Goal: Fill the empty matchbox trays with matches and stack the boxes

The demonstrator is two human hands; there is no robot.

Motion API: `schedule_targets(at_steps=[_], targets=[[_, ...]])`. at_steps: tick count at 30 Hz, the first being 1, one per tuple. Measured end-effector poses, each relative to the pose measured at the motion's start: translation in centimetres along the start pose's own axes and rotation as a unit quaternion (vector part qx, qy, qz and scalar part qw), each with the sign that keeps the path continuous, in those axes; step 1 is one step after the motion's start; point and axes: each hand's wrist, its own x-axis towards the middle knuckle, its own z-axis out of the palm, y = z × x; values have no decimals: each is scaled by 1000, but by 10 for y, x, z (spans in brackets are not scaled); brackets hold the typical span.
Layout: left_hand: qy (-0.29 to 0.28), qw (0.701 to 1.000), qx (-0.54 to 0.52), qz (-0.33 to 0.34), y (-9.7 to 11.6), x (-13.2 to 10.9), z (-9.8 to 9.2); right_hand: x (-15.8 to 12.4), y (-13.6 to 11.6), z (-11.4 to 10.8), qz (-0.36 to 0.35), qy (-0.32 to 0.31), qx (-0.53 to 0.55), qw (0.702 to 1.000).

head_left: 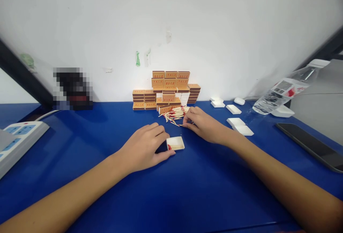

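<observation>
My left hand (147,143) grips a small white matchbox tray (175,140) at its left end, with the forefinger at the back corner and the thumb along the front. Several red-tipped matches (176,147) lie in the tray along its near side. Behind it, a loose heap of matches (175,113) spreads over the blue table. My right hand (202,124) is at the right edge of the heap, thumb and forefinger pinched on a match (181,125) that is mostly hidden by the fingertips.
Stacked orange matchboxes (170,83) stand against the wall behind the heap. To the right are empty white trays (234,109), a tilted water bottle (286,88) and a black phone (308,145). A power strip (24,143) lies at the left.
</observation>
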Motion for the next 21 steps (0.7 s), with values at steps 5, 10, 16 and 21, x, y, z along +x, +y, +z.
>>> schedule_targets(at_steps=[5, 10, 16, 21], targets=[[-2, 1000, 3, -1, 0, 0, -1, -7, -6, -6, 21, -3, 20, 1000], [-1, 1000, 0, -1, 0, 0, 1, -13, -10, -11, 13, -10, 39, 999], [-3, 1000, -10, -3, 1, 0, 1, -21, -49, -9, -25, -12, 60, 998], [-6, 1000, -17, -8, 1, 1, 0, -22, -63, -4, -68, 0, 32, 997]])
